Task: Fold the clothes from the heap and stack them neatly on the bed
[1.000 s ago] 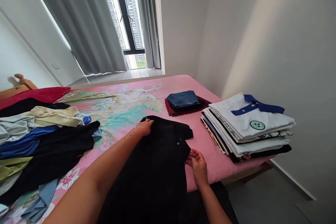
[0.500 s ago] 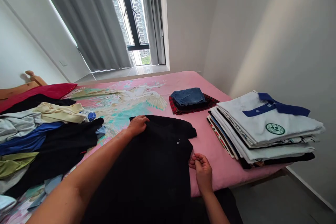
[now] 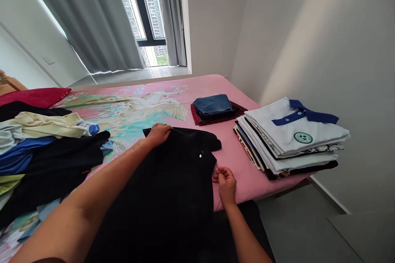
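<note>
A black T-shirt [image 3: 173, 172] with a small white chest mark lies spread over the near edge of the bed, its lower part reaching toward me. My left hand [image 3: 159, 134] is closed on the cloth at the shirt's far edge, fingertips partly hidden. At the right side, just below the short sleeve, my right hand [image 3: 226, 183] pinches the shirt's edge between curled fingers. To the right of the shirt stands a tall stack of folded shirts, topped by a white polo shirt [image 3: 271, 135] with a blue collar and a green round badge.
Folded denim [image 3: 212, 104] rests on red plaid cloth [image 3: 239, 111] farther back. Loose clothes, among them a cream garment [image 3: 49, 125] and a blue one [image 3: 27, 148], are heaped at the left. A red pillow [image 3: 37, 98] lies behind them on the pink patterned bed [image 3: 210, 84].
The view has turned slightly, so everything sits farther left and a little higher. Both hands keep their places on the black T-shirt, which looks much the same.
</note>
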The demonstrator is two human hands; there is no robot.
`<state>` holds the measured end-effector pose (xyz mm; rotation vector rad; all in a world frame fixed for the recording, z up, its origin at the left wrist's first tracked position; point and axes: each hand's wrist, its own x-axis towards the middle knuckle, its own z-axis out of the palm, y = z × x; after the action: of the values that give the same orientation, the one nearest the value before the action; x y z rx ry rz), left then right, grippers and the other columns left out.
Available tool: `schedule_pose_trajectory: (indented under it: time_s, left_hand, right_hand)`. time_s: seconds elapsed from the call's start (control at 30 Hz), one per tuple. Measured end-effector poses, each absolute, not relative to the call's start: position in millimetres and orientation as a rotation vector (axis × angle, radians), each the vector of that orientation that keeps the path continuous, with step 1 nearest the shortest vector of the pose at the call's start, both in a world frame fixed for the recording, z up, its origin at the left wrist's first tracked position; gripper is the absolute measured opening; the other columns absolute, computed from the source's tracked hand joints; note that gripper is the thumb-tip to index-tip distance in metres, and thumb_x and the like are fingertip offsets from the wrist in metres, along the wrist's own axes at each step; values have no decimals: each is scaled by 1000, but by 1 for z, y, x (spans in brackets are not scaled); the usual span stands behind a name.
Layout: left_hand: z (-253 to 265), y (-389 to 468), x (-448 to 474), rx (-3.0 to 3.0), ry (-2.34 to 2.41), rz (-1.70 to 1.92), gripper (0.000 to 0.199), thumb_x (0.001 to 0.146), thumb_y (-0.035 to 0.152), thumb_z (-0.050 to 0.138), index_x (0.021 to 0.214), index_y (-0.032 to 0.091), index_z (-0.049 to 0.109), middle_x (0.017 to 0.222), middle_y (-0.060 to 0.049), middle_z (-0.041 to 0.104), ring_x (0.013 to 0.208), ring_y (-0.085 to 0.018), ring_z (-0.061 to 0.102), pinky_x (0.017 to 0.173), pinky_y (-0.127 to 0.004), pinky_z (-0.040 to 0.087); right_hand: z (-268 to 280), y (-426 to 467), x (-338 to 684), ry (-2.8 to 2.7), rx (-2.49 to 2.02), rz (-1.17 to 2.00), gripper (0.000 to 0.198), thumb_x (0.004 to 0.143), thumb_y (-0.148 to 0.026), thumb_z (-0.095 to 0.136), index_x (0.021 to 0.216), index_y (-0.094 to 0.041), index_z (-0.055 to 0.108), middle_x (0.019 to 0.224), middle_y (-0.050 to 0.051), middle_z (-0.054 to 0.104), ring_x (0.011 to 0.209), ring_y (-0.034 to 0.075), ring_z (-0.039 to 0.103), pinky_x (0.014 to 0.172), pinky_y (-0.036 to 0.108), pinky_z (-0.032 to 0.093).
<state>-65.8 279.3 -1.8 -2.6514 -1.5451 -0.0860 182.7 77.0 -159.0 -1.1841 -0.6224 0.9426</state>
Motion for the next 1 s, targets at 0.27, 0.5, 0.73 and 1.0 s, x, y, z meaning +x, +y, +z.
schedule_pose_trajectory:
  time_s: [0.27,0.5,0.73,1.0]
  left_hand:
    - [43,221,-92,-2681,-1424,-169,27,78,28,44,97,19,60,98,-6,65,97,-24,58,88,-38,37]
    - [74,176,-146,-2572,-1372,-337,28,85,38,42,96,22,62,93,-3,65,92,-22,59,90,-37,35]
    - [88,143,-197,-2540,-1415,-559,26,85,40,44,95,23,62,87,-5,64,91,-22,58,87,-37,40]
    - [90,120,-229,-2506,-1519,-614,25,86,39,44,97,24,60,92,-4,63,92,-21,57,91,-37,40]
  right_hand:
    - [-158,74,186,-1078,-1285,908,44,70,-16,49,114,-19,51,104,7,61,91,17,59,79,32,52]
    - [-152,71,180,-1336,-1388,959,60,66,-15,52,126,-19,44,120,9,58,109,19,54,98,37,41]
    - [-130,52,150,-1637,-1401,1069,43,68,-22,58,111,-24,59,100,2,64,95,19,57,86,32,43]
    - [-111,17,130,-1342,-1194,1332,13,78,-31,50,73,-20,46,63,-5,41,56,9,37,52,21,32]
